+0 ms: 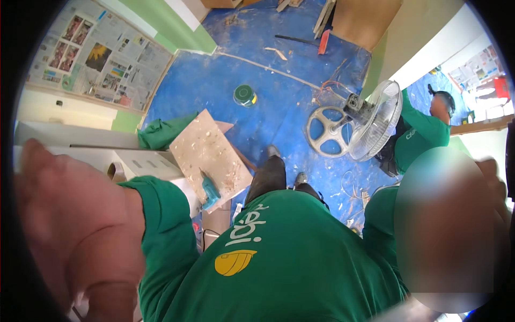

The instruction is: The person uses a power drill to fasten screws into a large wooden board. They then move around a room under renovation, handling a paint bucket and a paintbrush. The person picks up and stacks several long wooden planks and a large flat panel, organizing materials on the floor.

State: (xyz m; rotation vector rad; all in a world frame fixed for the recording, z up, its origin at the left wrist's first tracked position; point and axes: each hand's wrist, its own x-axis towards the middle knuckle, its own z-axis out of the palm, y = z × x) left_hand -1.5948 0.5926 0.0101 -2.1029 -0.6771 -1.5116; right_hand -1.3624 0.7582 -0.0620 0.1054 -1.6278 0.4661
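Both of my arms, in green sleeves, are raised at the two sides of the view. My left hand (80, 220) looms large and close at the left rim. Its finger ends run into the dark edge, so its grip does not show. At the right rim, my right hand (493, 180) shows only a few bent fingers, with a blurred patch over the rest. Whether either hand holds anything is hidden. Below my left arm, a teal power drill (210, 192) lies on a speckled board (201, 147).
A blue covering (214, 70) spreads over the floor, with a green-lidded can (244, 95) on it. A pedestal fan (375, 121) stands to the right; behind it bends a person in green (421, 134). Green cloth (161, 132) lies by the board. Wood panels (359, 21) lean far back.
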